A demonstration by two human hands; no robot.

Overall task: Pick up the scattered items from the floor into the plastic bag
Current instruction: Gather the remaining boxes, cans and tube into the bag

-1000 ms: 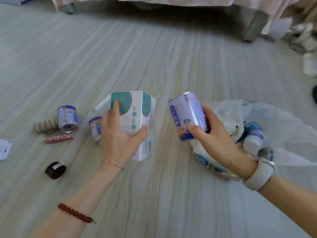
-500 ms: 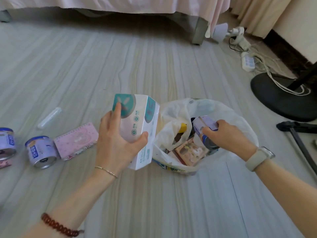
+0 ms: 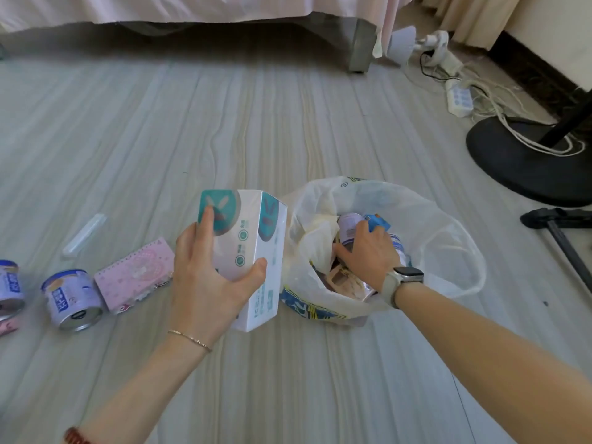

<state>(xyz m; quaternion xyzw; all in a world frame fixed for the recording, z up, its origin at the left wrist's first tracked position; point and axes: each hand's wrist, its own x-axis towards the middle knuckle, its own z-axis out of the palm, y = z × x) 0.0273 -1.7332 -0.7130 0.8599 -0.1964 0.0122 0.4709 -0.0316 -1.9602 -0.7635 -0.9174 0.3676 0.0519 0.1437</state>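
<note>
My left hand grips a white box with teal rabbit logos, held just left of the open translucent plastic bag. Deep inside the bag, my right hand is wrapped around a lavender can that rests among other packed items. Scattered on the floor to the left are a pink spiral notebook, a purple-and-white can on its side, another can at the frame's edge and a clear plastic tube.
A bed with a pink skirt and a metal leg runs across the back. At the right are a black fan base, a power strip with tangled cables and a black bar.
My right hand carried the can from beside the box down into the bag. The view swung right, so the loose items now sit further left. The left hand keeps holding the box.
</note>
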